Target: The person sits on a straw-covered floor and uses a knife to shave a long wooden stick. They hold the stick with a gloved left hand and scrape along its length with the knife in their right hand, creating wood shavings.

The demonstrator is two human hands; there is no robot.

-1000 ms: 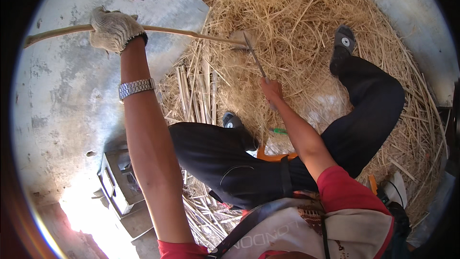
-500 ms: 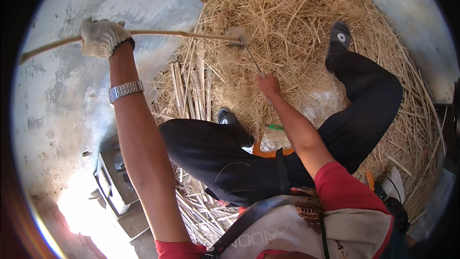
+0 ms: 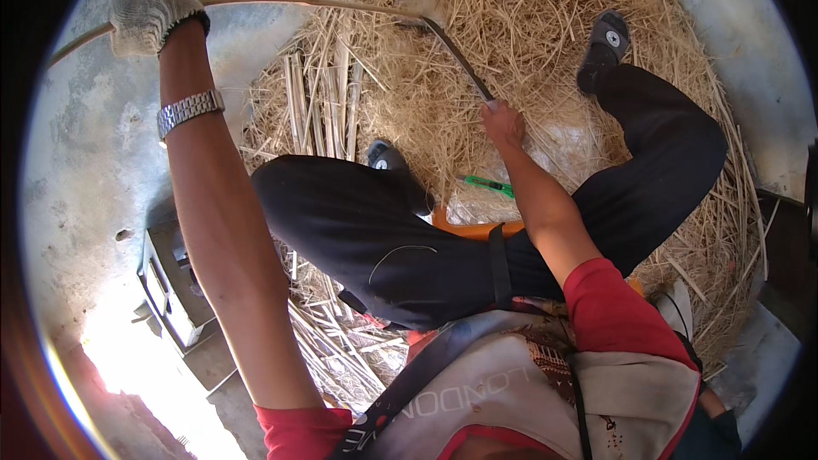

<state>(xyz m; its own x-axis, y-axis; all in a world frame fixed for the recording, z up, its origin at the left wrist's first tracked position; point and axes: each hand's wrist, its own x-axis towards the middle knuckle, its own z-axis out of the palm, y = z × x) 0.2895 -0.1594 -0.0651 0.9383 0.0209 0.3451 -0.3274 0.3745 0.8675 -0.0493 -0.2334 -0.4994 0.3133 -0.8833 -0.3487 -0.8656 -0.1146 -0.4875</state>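
Left hand in a knitted off-white work glove, arm stretched far out and up, grip pressed together around a long thin pale cane stick. The stick runs from the upper left edge across the grey concrete floor to the heap of dry yellow straw, slightly bowed. A silver metal link wristwatch sits on the left wrist.

Right hand is bare, low over the straw, grip pinching the handle end of a dark narrow metal blade. The blade slants up-left from the hand and meets the cane stick at its far end, near a pale frayed spot; exact contact is too small to tell.

The person sits on the straw in black trousers and a red short-sleeved shirt, knees bent, legs spread. A dark sandal on the right foot rests on the straw at upper right; the other foot's dark shoe lies near the middle.

A small green plastic-handled tool lies on the straw just below the right hand, beside the forearm. A bundle of split pale cane strips lies at the left edge of the heap, near the left knee. A grey metal box-like object stands on the floor at lower left, partly washed out by glare.
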